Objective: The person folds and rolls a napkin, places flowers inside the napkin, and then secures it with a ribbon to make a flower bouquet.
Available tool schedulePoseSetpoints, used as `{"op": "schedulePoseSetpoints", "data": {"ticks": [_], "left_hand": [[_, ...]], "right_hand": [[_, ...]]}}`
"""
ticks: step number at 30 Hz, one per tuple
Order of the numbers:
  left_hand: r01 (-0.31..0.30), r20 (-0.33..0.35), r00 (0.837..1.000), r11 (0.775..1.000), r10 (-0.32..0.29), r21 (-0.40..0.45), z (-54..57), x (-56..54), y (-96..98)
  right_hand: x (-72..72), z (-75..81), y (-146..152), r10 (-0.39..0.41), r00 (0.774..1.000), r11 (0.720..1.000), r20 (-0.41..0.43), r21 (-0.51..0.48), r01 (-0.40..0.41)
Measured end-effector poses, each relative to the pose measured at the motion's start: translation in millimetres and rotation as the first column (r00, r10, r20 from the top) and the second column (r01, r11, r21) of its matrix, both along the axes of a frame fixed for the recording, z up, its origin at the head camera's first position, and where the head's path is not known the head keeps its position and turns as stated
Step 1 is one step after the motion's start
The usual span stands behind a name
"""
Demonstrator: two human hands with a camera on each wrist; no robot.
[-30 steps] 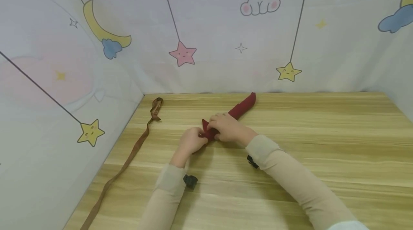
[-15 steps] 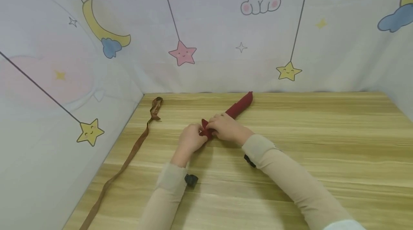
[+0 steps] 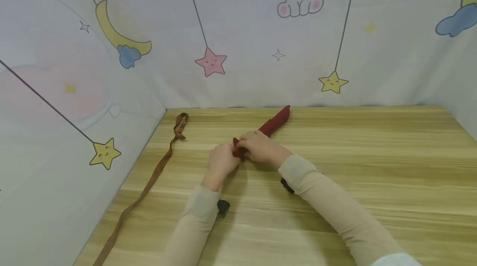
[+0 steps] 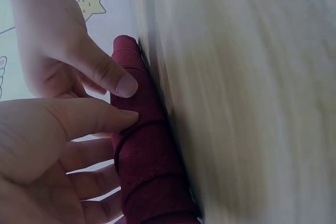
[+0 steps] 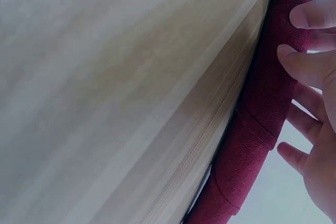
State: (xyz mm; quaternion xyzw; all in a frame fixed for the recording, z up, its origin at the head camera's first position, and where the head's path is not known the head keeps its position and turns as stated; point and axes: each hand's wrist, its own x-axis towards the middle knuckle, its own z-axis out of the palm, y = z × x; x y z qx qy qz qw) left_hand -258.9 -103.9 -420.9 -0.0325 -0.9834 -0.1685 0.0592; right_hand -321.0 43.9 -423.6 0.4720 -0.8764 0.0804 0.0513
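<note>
Pinching the dark-red roll [image 3: 275, 122] with our left hand [image 3: 223, 160] and right hand [image 3: 261, 148], close together | roll slanting on our table [image 3: 372, 154] | brown ribbon [image 3: 152, 181] lying apart, leftward

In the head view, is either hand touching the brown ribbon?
No, the left hand and right hand both hold the dark red roll, apart from the brown ribbon.

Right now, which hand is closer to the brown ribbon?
Left. The left hand is to the right of the brown ribbon, apart from it; the right hand is farther right.
</note>
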Motion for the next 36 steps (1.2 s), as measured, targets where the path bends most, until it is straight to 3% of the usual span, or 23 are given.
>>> {"op": "schedulePoseSetpoints", "data": {"ticks": [10, 18, 23, 27, 31, 34, 36], "left_hand": [[0.006, 0.087, 0.996, 0.978, -0.024, 0.206, -1.8, -3.5, -7.5], [0.018, 0.166, 0.984, 0.958, -0.069, 0.287, -1.5, -3.6, -10.1], [-0.03, 0.221, 0.974, 0.943, -0.046, 0.33, -1.2, -1.5, -12.5], [-0.022, 0.186, 0.982, 0.958, -0.033, 0.286, 2.2, 4.2, -9.6], [0.042, 0.083, 0.995, 0.994, -0.05, 0.103, 6.7, 10.8, -1.4], [0.05, 0.034, 0.998, 0.999, -0.049, -0.005, 8.0, 13.6, 3.4], [0.045, 0.026, 0.999, 0.999, -0.045, -0.021, 7.8, 14.0, 3.9]], "right_hand": [[-1.4, 4.2, 3, 0.014, 0.999, 1.0, 0.035, -0.005, -0.014], [0.7, 5.9, 5, 0.009, 0.989, 1.0, 0.145, 0.02, -0.013], [2.4, 5.8, 5, 0.017, 0.987, 0.998, 0.162, 0.049, -0.026], [2.5, 5.4, 3, 0.014, 0.984, 0.998, 0.179, 0.052, -0.024], [1.3, 5.0, 2, -0.013, 0.976, 0.998, 0.217, 0.055, 0.001], [0.2, 5.7, 2, -0.02, 0.973, 0.998, 0.23, 0.06, 0.006], [0.0, 5.9, 2, -0.011, 0.974, 0.999, 0.227, 0.049, 0.0]]}}
